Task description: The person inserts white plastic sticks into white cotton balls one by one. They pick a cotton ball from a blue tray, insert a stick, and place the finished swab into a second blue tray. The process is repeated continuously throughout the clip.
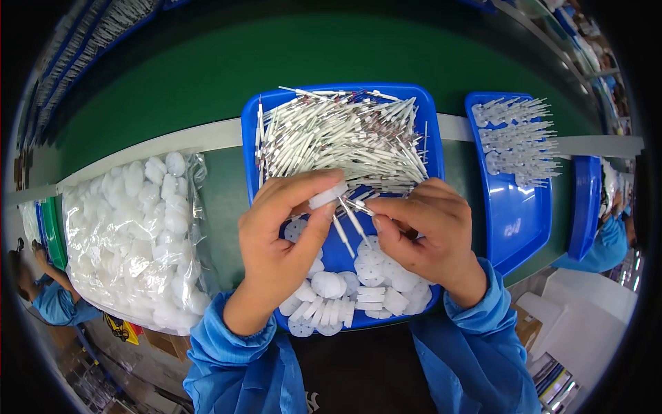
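Between the thumb and fingers of my left hand [279, 217] is a white round plastic disc [327, 196], tilted on edge. Several thin white sticks [353, 221] point out from it, down and to the right. My right hand [434, 231] is closed in a pinch on a short white stick [360, 207] whose tip reaches the disc. Both hands are above a blue tray [433, 138]. A heap of white sticks [338, 138], some with dark reddish parts, fills its far side; loose white discs [376, 265] with small holes lie in its near side.
To the right, another blue tray [514, 228] holds rows of discs with sticks [517, 141] standing out. A clear bag of white discs [131, 241] lies on the left. Co-workers' blue sleeves [58, 303] show at both sides. The table [331, 55] is green.
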Demonstrator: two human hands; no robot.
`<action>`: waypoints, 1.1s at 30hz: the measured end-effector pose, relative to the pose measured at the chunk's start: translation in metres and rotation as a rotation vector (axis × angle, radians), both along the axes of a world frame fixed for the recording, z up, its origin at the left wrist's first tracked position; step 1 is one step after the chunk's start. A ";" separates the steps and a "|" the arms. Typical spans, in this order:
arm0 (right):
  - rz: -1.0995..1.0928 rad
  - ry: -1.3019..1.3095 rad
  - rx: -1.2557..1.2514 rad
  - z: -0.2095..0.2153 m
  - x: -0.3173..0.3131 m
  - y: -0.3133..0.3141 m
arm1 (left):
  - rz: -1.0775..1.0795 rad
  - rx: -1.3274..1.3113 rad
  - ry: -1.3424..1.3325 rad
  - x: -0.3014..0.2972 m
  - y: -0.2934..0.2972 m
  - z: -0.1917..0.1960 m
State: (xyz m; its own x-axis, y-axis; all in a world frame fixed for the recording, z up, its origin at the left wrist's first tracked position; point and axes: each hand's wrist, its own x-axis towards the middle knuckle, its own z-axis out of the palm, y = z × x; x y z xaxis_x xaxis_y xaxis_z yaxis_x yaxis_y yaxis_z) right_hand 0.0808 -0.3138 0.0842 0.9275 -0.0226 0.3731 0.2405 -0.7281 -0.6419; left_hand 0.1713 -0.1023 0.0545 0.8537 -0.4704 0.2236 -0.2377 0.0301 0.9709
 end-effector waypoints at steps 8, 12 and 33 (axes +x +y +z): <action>-0.039 0.038 0.048 -0.005 0.003 0.006 | -0.027 0.230 -0.298 0.002 0.000 0.009; -0.116 0.010 0.043 -0.012 0.002 0.013 | -0.003 0.304 -0.519 0.001 -0.002 0.011; 0.012 0.040 0.501 -0.001 0.008 -0.001 | 0.005 0.228 -0.420 0.001 -0.002 0.017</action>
State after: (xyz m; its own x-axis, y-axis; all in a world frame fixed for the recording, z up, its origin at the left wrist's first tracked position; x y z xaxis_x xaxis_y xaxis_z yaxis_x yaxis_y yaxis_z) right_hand 0.0888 -0.3146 0.0834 0.9422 -0.1788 0.2833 0.2152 -0.3251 -0.9209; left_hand 0.1723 -0.1039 0.0716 0.7139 -0.5440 0.4409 -0.6103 -0.1747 0.7727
